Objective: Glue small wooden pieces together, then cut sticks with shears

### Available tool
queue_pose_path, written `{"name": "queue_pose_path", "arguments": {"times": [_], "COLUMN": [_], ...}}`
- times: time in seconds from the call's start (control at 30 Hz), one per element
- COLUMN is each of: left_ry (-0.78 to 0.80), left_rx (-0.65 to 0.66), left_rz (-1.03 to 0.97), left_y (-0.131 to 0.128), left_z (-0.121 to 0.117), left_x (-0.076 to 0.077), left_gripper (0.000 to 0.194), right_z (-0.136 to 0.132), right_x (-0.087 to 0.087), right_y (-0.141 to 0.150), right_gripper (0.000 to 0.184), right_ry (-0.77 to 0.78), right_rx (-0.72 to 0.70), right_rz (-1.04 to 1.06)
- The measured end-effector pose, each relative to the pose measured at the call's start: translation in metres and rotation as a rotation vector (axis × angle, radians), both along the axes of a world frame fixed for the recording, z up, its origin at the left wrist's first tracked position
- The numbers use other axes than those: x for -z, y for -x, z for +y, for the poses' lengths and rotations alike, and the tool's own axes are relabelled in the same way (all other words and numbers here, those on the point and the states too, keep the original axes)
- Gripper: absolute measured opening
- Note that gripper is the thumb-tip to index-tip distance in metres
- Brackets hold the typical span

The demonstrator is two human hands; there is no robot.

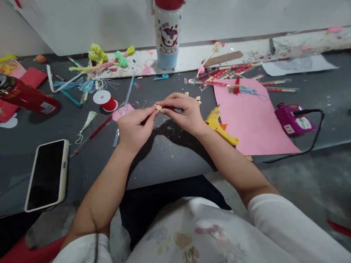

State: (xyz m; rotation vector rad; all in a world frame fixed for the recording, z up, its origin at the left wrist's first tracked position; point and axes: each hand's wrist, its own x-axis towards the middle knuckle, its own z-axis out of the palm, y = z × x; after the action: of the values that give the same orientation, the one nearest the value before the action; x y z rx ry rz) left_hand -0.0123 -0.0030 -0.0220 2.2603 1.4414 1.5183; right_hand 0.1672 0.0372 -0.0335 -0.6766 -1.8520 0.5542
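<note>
Between the fingertips of both hands sits a small bundle of pale round stick pieces [159,107], seen end-on above the dark table. My left hand [138,125] pinches it from the left. From the right, my right hand [184,109] pinches it with thumb and forefinger. A few short pale stick pieces [197,99] lie just behind my right hand. The yellow glue gun [220,125] rests to the right of that hand, partly on a pink sheet [253,116]. Left of my left hand stands a red thread spool [104,101] near a clear strip [124,112].
A phone [47,174] lies at the table's front left, with a red can [22,93] tipped behind it. A tall bottle [167,35] stands at the back. Wrapped sticks [228,73] lie back right. A purple box [294,120] with a black cord [317,137] sits at right.
</note>
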Motion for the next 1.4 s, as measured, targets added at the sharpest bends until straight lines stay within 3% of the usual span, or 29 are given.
{"name": "queue_pose_path", "arguments": {"times": [0.47,0.77,1.17,1.4], "left_ry": [0.056,0.082,0.161,0.158], "left_rx": [-0.051,-0.032,-0.067,-0.021], "left_rz": [0.045,-0.002,-0.063,-0.043], "left_y": [-0.0025,-0.0029,-0.0017,-0.0023], "left_z": [-0.0047,-0.0053,-0.0029,-0.0022], "left_x": [-0.0001,-0.0018,-0.0037,-0.0008], "left_gripper": [0.019,0.017,0.016,0.018], "right_z": [-0.0082,-0.0096,-0.0055,-0.0035], "right_x": [-0.0055,-0.0079,-0.0065,-0.0053], "right_y": [0.0018,0.0022,-0.0001,-0.0008], "right_gripper": [0.038,0.029,0.031,0.038], "right_ry": [0.021,-0.065,-0.042,-0.005], "right_rx": [0.048,0.033,0.023,0.025], "right_rz": [-0.034,0.013,-0.027,-0.059]}}
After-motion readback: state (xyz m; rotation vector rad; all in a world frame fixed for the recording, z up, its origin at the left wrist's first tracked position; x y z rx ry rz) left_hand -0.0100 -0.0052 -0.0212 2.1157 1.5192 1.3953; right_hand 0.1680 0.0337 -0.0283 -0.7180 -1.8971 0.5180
